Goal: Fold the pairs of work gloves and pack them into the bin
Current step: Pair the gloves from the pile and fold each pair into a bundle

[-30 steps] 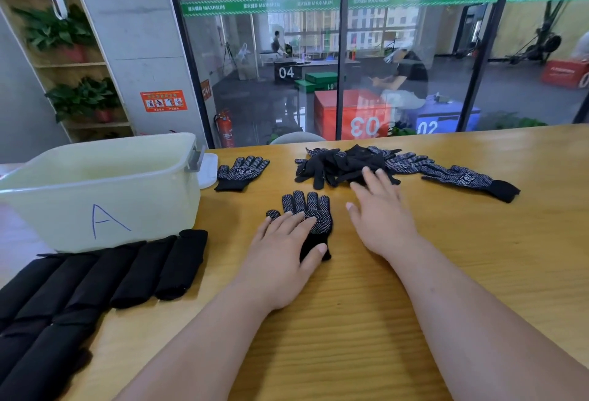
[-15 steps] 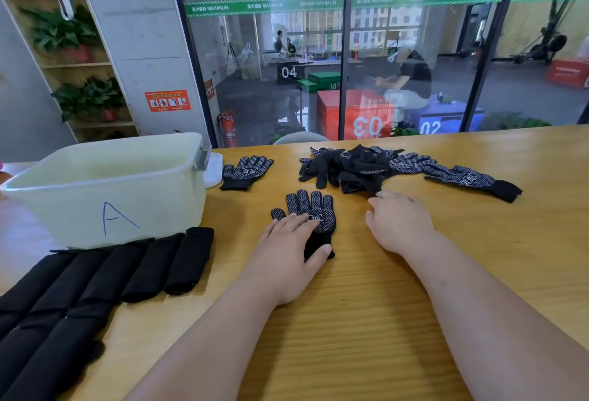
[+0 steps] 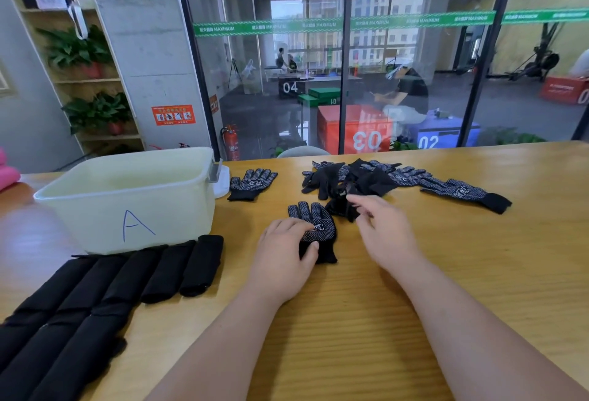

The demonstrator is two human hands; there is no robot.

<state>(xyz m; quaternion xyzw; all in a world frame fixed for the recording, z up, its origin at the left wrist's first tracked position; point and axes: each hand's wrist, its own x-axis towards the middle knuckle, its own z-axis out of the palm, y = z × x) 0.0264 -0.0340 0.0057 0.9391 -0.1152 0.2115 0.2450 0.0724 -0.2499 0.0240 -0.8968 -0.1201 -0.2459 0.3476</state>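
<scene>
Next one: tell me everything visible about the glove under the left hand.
The glove is black, knit-looking fabric with white grip dots and a white logo patch facing up. It lies flat on the wooden table, fingers pointing away from the person, cuff nearest. The left hand rests on its near-left part, thumb on the cuff.

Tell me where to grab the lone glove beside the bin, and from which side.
Probably pinch its plain cuff from the near side: the lone glove lies flat by the bin, its fingers pointing away, cuff end nearest you.
</scene>
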